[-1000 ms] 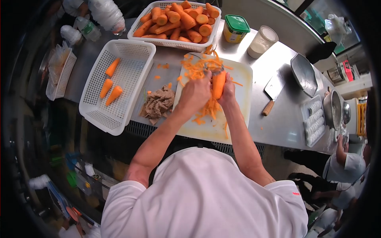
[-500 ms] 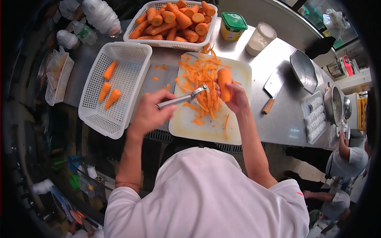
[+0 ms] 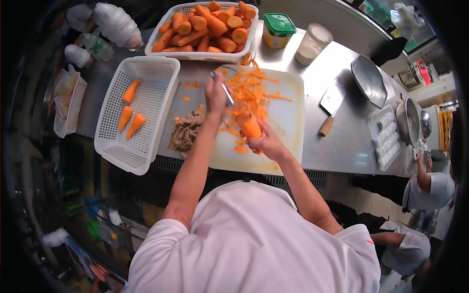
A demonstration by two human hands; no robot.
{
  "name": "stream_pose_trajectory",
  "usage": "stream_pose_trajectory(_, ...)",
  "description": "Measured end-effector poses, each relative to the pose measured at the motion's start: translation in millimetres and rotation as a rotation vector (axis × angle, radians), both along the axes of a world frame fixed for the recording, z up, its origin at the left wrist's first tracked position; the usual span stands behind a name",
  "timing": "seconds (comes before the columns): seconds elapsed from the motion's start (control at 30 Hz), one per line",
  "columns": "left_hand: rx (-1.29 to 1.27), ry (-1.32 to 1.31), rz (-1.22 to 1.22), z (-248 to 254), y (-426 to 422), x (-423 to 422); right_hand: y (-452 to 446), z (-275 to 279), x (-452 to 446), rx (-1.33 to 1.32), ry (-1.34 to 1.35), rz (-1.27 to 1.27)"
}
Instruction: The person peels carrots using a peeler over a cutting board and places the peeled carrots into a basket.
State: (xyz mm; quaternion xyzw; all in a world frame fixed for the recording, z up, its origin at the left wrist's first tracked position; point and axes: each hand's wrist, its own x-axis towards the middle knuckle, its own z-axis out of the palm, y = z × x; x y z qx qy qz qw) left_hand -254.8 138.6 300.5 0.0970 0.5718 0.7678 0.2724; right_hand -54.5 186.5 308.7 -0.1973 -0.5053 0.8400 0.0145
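My left hand [image 3: 217, 96] is closed round the handle of a metal peeler [image 3: 228, 95], whose head is blurred near the carrot. In my right hand [image 3: 267, 142] I grip a thick orange carrot [image 3: 248, 122], tilted over the white cutting board [image 3: 288, 122]. Carrot peelings [image 3: 251, 88] lie heaped on the board beneath and beyond both hands. A crumpled brown cloth [image 3: 186, 131] rests beside my left forearm. Three carrots [image 3: 131, 91] lie in the white perforated basket [image 3: 163, 97] to the left.
A second white basket [image 3: 205, 53] heaped with carrots stands behind the board. A green-lidded tub [image 3: 278, 30] and a clear container [image 3: 313, 44] are at the back. To the right lie a cleaver [image 3: 334, 100], a dark tray [image 3: 369, 80] and a tray of white rolls [image 3: 386, 139]. Co-workers [image 3: 427, 190] stand far right.
My left hand has moved up and right with the peeler, uncovering the brown cloth. My right hand has lowered the carrot toward me and left, turning its tip toward the peelings.
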Motion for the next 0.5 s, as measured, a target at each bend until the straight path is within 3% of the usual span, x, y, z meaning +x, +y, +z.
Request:
stream_pose_trajectory(0.13,-0.040,0.018,0.137,-14.9,12.1,-28.1,1.7,1.7,12.9,0.128,-0.030,0.027)
stream_pose_trajectory(0.2,-0.056,0.029,0.096,-2.0,21.2,11.8,2.1,-6.8,12.3,0.178,-0.071,0.005)
stream_pose_trajectory(0.27,-0.169,0.223,-0.091,-6.7,24.6,25.3,2.6,-9.2,11.0,0.229,-0.115,-0.005)
stream_pose_trajectory(0.33,-0.184,0.109,-0.053,-21.4,25.8,1.9,4.7,-1.3,12.8,0.358,-0.176,-0.069)
stream_pose_trajectory(0.4,-0.085,0.033,0.142,-7.7,31.3,-4.7,8.4,-14.6,14.8,0.488,-0.114,-0.101)
stream_pose_trajectory(0.5,-0.194,0.139,-0.008,-2.4,37.5,29.0,8.9,-21.7,16.0,0.656,-0.147,-0.101)
